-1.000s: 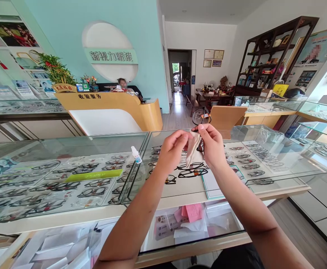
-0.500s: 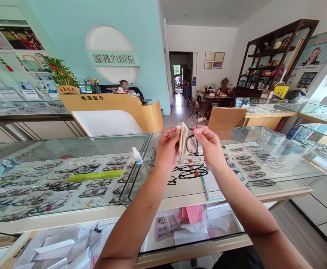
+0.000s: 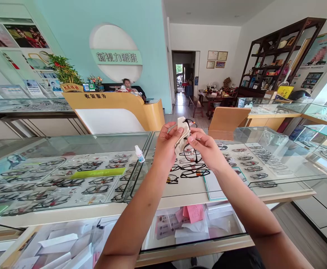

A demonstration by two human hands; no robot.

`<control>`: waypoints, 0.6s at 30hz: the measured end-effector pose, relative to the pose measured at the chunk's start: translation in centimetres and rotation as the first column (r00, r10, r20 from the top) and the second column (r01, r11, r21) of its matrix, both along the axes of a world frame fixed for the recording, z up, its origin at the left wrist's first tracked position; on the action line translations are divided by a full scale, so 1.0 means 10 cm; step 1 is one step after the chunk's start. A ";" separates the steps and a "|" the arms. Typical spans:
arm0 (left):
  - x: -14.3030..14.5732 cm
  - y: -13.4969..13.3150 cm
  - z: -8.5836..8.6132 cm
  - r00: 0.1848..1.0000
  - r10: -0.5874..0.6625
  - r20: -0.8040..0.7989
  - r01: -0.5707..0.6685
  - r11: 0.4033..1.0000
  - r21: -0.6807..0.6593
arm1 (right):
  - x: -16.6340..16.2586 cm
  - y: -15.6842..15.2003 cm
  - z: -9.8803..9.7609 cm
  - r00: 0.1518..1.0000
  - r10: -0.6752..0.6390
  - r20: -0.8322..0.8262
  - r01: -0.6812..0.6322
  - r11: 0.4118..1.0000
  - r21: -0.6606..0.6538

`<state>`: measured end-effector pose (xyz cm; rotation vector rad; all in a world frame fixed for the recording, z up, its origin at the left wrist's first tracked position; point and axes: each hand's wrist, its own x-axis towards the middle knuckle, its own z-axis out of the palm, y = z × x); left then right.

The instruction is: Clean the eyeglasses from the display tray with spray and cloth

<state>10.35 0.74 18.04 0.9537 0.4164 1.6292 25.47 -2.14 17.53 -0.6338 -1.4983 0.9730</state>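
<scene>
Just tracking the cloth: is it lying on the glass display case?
No, the left hand holds the beige cloth in the air, above the glass display case.

This is a glasses shop: rows of glasses (image 3: 61,182) lie in glass cases (image 3: 96,144) down low; a sign (image 3: 116,57) upper left says "glasses".

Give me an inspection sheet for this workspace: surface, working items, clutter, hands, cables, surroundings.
Surface: glass display counter, eyeglass frames laid out inside.
Working items: pale cloth and dark-rimmed glasses, held together above the counter.
Clutter: small white bottle on the counter; pink and white papers below its top.
Hands: left hand pinches the cloth; right hand holds the glasses.
Cables: nothing seen.
Surroundings: reception desk with a person behind it; dark wooden shelf at right.
</scene>
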 end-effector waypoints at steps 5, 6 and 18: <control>-0.10 -0.03 0.05 0.969 -0.153 -0.195 0.156 0.988 -0.001 | 0.06 -0.03 0.06 0.996 -0.007 0.092 0.001 0.998 0.059; -0.12 -0.03 0.06 0.957 -0.165 -0.240 0.173 0.985 0.011 | 0.09 -0.03 0.07 0.994 0.006 0.106 -0.013 0.998 0.065; -0.12 -0.06 0.03 0.939 -0.036 -0.341 0.062 0.996 0.066 | 0.13 0.04 0.07 0.982 0.108 0.154 -0.111 0.994 0.011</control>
